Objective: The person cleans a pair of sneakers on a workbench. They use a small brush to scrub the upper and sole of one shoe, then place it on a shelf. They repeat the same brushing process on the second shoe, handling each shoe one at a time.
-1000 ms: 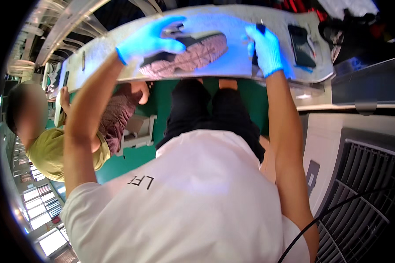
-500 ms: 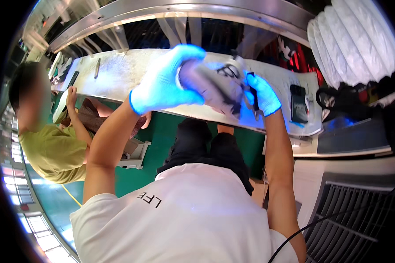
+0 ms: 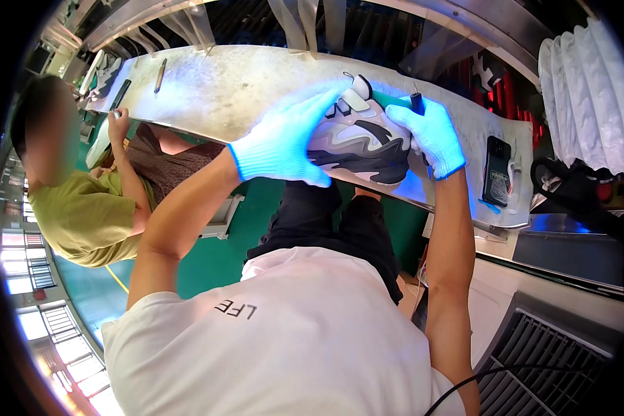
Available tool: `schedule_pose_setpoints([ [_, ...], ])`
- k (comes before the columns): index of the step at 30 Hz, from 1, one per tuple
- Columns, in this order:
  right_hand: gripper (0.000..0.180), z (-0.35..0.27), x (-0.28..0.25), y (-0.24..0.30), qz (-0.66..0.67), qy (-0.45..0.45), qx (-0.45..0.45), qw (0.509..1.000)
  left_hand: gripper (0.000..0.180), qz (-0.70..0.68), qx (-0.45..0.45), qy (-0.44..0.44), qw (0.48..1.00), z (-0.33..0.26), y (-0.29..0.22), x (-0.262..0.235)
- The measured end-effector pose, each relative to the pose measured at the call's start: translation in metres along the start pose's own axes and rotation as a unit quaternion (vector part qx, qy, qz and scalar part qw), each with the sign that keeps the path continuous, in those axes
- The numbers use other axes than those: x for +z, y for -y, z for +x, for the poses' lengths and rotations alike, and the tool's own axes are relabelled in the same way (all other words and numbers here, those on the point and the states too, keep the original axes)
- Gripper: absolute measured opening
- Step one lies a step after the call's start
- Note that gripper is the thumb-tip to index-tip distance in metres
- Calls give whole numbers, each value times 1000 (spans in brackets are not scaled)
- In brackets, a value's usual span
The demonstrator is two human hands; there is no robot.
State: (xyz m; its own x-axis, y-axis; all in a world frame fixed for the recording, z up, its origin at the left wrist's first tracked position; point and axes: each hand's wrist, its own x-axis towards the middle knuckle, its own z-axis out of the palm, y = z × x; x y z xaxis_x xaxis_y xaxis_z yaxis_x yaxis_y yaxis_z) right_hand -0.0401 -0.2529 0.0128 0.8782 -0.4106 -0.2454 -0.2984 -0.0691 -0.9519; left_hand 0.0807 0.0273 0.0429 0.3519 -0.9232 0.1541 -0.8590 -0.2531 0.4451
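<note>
Counts: 1 sneaker (image 3: 364,142); 2 gloved hands on it; 1 phone (image 3: 497,171); 1 co-worker (image 3: 83,201); 1 long worktable (image 3: 236,87).
Left hand (image 3: 288,139): pale blue glove, fingers together & laid flat along the shoe's near side, cupping it from the left; palm pressed on the upper.
Right hand (image 3: 430,132): same type glove, wrapped round the shoe's right end, fingers curled; also pinches a thin dark tool (image 3: 417,102) that sticks up above the knuckles, tip not clear.
Sneaker pos.: held up just above the table's near edge, about mid-table, between both hands, lying on its side, tilted.
Sneaker look: chunky, grey/white/black panels, dark band low down, white tab near the top; bluish light over it & the gloves.
Around: phone is dark, flat on the table, right of the right hand, apart from it; small bits beside it, too small to tell. Far left of table: narrow dark tool (image 3: 121,93) & a slim stick-like item (image 3: 159,75).
Co-worker: seated at left, olive-yellow top, one hand (image 3: 118,121) raised to the table edge, well apart from the shoe.
Right side: black bag-like heap (image 3: 568,191), white pleated cover (image 3: 589,97) above it.
In the way: wearer's own forearms & white shirt (image 3: 291,340) fill the lower frame; left glove hides much of the shoe's left part.
</note>
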Motion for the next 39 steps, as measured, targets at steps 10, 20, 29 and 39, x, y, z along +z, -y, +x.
schedule_pose_setpoints([
  [10,31,-1,-11,-10,406,-157,-71,897,143,28,-76,27,996,34,-25,29],
  [20,21,-6,42,-5,407,-188,-163,879,146,69,-122,27,990,44,-42,37],
  [29,27,1,41,-27,568,-46,-185,800,147,82,-106,28,991,47,-41,40],
  [39,23,17,36,-22,689,-105,-101,710,136,53,-100,-3,994,44,-38,45],
])
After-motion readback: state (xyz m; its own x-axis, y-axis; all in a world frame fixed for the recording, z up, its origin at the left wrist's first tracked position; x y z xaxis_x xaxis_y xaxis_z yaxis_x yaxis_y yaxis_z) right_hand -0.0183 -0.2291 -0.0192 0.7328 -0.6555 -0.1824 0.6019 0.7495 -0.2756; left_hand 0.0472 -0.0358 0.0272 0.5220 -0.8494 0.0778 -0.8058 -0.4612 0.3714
